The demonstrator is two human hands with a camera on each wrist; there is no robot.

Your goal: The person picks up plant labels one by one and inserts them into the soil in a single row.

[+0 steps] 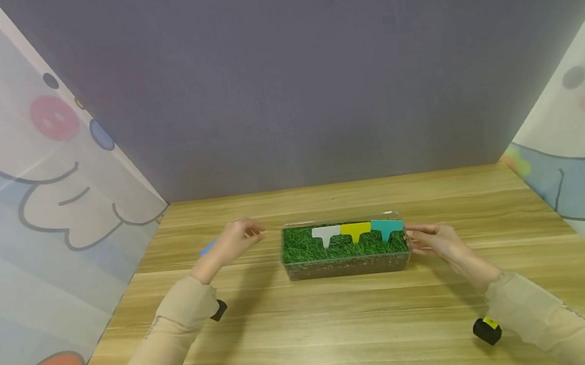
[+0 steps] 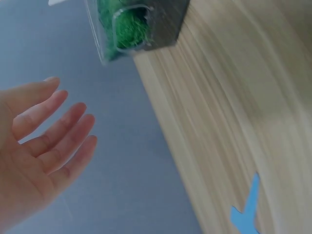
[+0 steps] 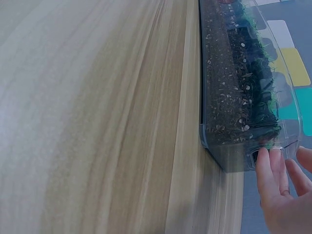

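Observation:
A clear plastic planter box (image 1: 346,267) stands on the table, with dark soil and green grass (image 1: 299,242) inside. White (image 1: 326,232), yellow (image 1: 356,230) and teal (image 1: 387,226) T-shaped plant labels stand upright in a row in the grass, toward the box's right side. My right hand (image 1: 440,242) touches the right end wall with fairly straight fingers (image 3: 265,168), fingertips at the handle cutout. Off the box's left end, my left hand (image 1: 235,240) hovers with loosely bent fingers and nothing in them. Partly hidden behind it lies a blue plant label (image 2: 247,214).
The wooden table (image 1: 335,332) runs back to a plain grey wall (image 1: 313,73). Cartoon-printed sheets (image 1: 13,176) hang on both sides. A black device (image 1: 487,331) shows under the right wrist, and another (image 1: 219,310) beside the left sleeve.

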